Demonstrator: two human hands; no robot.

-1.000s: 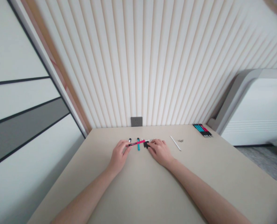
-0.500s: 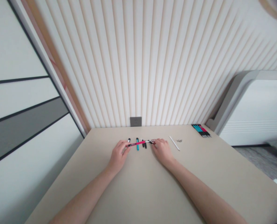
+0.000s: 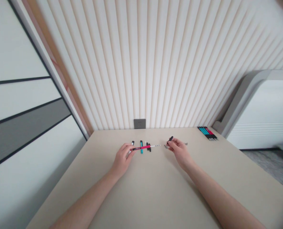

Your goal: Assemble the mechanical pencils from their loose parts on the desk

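Note:
My left hand (image 3: 122, 159) pinches the black end of a red pen barrel (image 3: 144, 147), from which a white refill with a metallic tip (image 3: 155, 145) sticks out to the right. Between the fingertips of my right hand (image 3: 179, 152) is a small black pen part (image 3: 170, 139). Just left of those fingers lies a small dark spring-like piece (image 3: 165, 146). A teal barrel (image 3: 141, 150) lies on the table behind the red one, with black grips (image 3: 149, 149) beside it. Near my left fingertips is a black-and-white piece (image 3: 132, 142), partly covered.
A row of teal and red pens (image 3: 207, 133) lies at the table's back right. Small grey pieces (image 3: 186, 143) sit behind my right hand. The beige table (image 3: 141, 190) meets a ribbed wall with a dark socket (image 3: 139, 123).
My right hand has moved right, away from the red barrel, with the black part in its fingers. The refill's tip now shows bare. My left hand has barely moved.

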